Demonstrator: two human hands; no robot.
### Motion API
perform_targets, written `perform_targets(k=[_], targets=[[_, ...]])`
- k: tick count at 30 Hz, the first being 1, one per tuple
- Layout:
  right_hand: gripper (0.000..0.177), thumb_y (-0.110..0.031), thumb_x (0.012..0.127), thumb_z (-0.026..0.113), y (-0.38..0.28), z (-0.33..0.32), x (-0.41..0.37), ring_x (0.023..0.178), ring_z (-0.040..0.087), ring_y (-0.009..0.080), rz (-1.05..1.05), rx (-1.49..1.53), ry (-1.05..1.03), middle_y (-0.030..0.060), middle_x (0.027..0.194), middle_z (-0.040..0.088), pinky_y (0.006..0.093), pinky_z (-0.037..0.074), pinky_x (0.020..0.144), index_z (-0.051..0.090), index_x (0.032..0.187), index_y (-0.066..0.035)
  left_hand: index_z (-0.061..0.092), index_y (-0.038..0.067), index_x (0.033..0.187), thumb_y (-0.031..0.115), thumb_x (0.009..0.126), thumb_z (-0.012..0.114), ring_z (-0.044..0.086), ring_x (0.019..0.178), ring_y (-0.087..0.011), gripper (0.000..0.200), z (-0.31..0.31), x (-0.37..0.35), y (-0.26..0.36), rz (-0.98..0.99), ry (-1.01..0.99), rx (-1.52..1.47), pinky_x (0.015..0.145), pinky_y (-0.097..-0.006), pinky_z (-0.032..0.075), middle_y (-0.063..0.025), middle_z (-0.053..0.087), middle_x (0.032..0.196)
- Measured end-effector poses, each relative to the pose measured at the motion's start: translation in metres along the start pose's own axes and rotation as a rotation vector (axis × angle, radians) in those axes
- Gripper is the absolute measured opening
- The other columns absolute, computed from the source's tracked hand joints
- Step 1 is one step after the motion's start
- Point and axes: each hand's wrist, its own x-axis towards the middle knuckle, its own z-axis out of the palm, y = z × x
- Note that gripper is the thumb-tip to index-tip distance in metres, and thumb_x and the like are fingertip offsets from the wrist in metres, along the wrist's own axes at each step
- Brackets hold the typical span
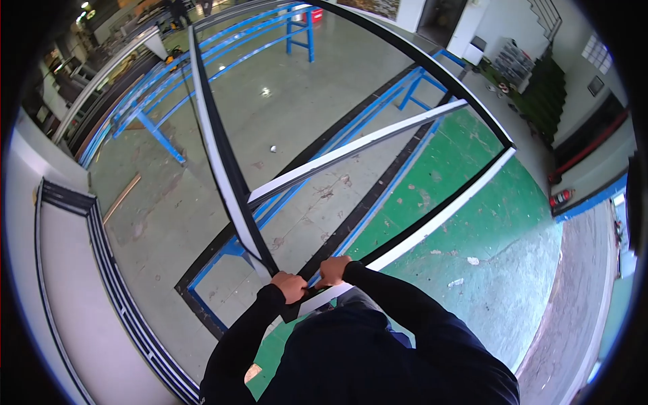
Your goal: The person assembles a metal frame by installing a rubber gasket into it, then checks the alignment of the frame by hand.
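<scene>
A large window or door frame (398,246) with white and black faces spreads out in front of me, with a crossbar (358,150) between its long sides. Its near corner is at my waist. My left hand (290,287) is closed on the frame near that corner, where the left long bar ends. Just to the right, my right hand (333,270) is closed on the near end too, knuckles up. The undersides of both hands are hidden, so a small piece within the fingers cannot be ruled out.
Blue metal stands (158,135) hold long bars at the back left; another blue support (233,248) with black edging lies under the frame. A framed white panel (67,270) leans at left. A wooden strip (121,198) lies on the floor. A fire extinguisher (561,197) hangs right.
</scene>
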Motion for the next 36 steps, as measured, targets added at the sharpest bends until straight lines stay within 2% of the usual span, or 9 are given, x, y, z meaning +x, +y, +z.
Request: perform_targets(k=[2,6,10,16,23,29,32,35,36], targets=[[0.060,-0.068,0.080,0.061,-0.002,0.012,-0.003,0.080,0.071,0.0333,0.061,-0.102,0.200,0.0119,0.081,0.073,0.0473,0.054,0.066,0.076,0.082,-0.010,0.074,0.015,0.088,0.036,0.088,0.058,0.069,0.084,-0.0336,0.026,-0.003,-0.003,0.003,0.004,0.046,-0.032,0.078,-0.0492,0.052,-0.0122,0.072,0.086],[0.067,-0.073,0.077,0.062,0.021,-0.005,-0.017,0.087,0.071,0.0354,0.084,0.001,0.045,0.0160,0.085,0.073,0.0476,0.056,0.073,0.076,0.087,-0.008,0.074,0.015,0.086,0.040,0.090,0.058,0.069,0.083,-0.0332,0.030,-0.002,-0.001,0.011,-0.026,0.085,-0.034,0.075,-0.0479,0.050,-0.0120,0.072,0.083],[0.072,-0.071,0.074,0.068,0.007,-0.014,-0.037,0.099,0.070,0.0342,0.170,-0.063,0.120,0.0160,0.100,0.073,0.0456,0.056,0.080,0.075,0.100,-0.004,0.075,0.014,0.083,0.043,0.091,0.058,0.069,0.080,-0.0333,0.035,0.003,0.002,0.015,-0.079,0.129,-0.017,0.073,-0.0463,0.048,-0.0121,0.072,0.080],[0.071,-0.072,0.076,0.066,0.032,-0.011,-0.032,0.097,0.070,0.0330,0.172,-0.016,0.076,0.0140,0.098,0.074,0.0457,0.055,0.080,0.075,0.097,-0.005,0.074,0.013,0.078,0.048,0.091,0.059,0.068,0.073,-0.0352,0.040,0.001,0.002,0.017,-0.061,0.181,-0.046,0.067,-0.0476,0.050,-0.0135,0.069,0.073],[0.067,-0.071,0.074,0.067,0.050,-0.010,-0.037,0.095,0.070,0.0347,0.190,0.001,0.099,0.0139,0.095,0.074,0.0476,0.054,0.080,0.076,0.092,-0.008,0.074,0.013,0.080,0.052,0.089,0.059,0.069,0.080,-0.0357,0.043,0.001,0.005,0.037,-0.195,0.230,-0.019,0.072,-0.0480,0.049,-0.0119,0.071,0.077],[0.057,-0.066,0.077,0.064,0.068,-0.013,-0.043,0.090,0.070,0.0331,0.158,0.031,0.103,0.0124,0.087,0.073,0.0458,0.054,0.077,0.078,0.088,-0.012,0.075,0.010,0.093,0.039,0.086,0.069,0.069,0.087,-0.0362,0.031,0.014,0.014,0.043,-0.279,0.276,-0.412,0.076,-0.0443,0.054,-0.0150,0.073,0.087],[0.058,-0.068,0.078,0.062,0.069,-0.013,-0.048,0.090,0.070,0.0335,0.160,-0.057,0.172,0.0119,0.088,0.073,0.0467,0.053,0.075,0.078,0.087,-0.013,0.075,0.008,0.096,0.032,0.084,0.071,0.070,0.087,-0.0349,0.027,0.019,0.019,0.038,-0.216,0.302,-0.537,0.076,-0.0413,0.054,-0.0158,0.073,0.089],[0.058,-0.068,0.080,0.061,0.086,-0.018,-0.051,0.089,0.070,0.0328,0.141,0.029,0.096,0.0120,0.086,0.073,0.0472,0.053,0.076,0.076,0.083,-0.012,0.074,0.005,0.094,0.032,0.085,0.072,0.070,0.085,-0.0347,0.029,0.030,0.032,0.037,-0.197,0.342,-0.565,0.075,-0.0404,0.054,-0.0162,0.073,0.087],[0.061,-0.070,0.078,0.063,0.086,-0.020,-0.047,0.094,0.070,0.0337,0.146,-0.006,0.055,0.0121,0.093,0.074,0.0476,0.054,0.077,0.077,0.090,-0.013,0.074,0.004,0.094,0.033,0.085,0.072,0.070,0.084,-0.0349,0.030,0.030,0.037,0.041,-0.186,0.350,-0.589,0.075,-0.0401,0.054,-0.0164,0.073,0.086]])
